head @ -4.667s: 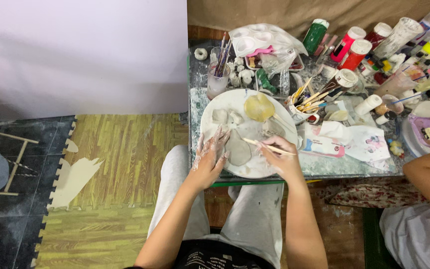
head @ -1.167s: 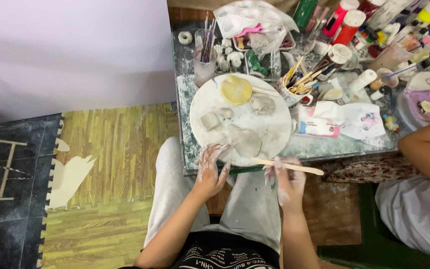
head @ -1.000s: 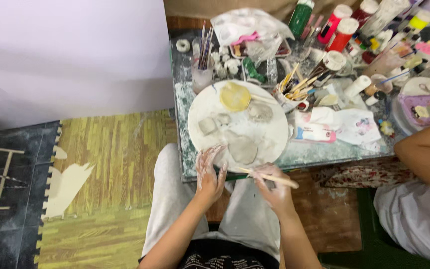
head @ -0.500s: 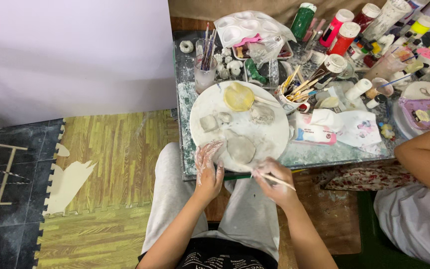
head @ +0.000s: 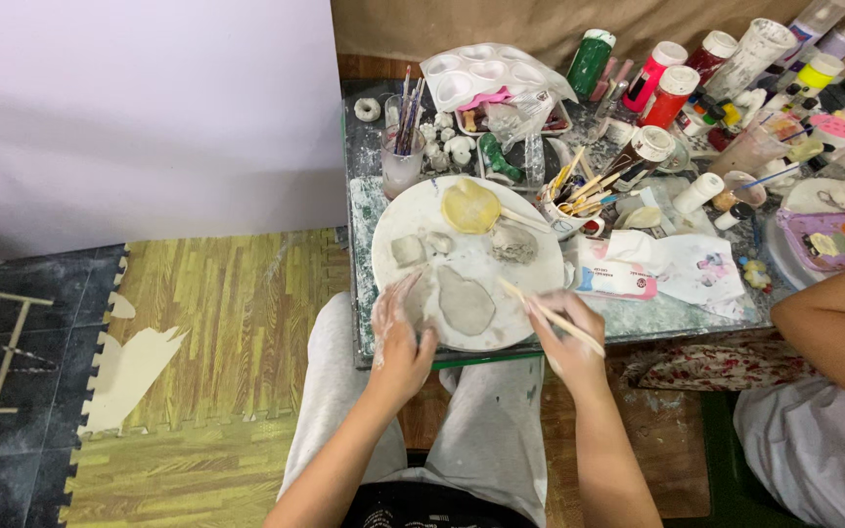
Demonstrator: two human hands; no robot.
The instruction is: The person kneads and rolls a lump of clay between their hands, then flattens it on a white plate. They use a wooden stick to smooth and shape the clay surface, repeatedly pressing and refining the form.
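Left hand (head: 401, 337): fingers together and flat, tips pressing the plate (head: 413, 210) rim just left of the clay slab (head: 465, 300). Right hand (head: 567, 337): fingers pinch a wooden stick (head: 552, 318), its tip aimed at the slab's right edge, apparently just short of it. Slab lies flat at the plate's near side; small clay lumps (head: 410, 250) and a yellow disc (head: 469, 205) sit farther back. Judged step: shaping the slab. Next move likely needs a steady plate and light stick pressure.
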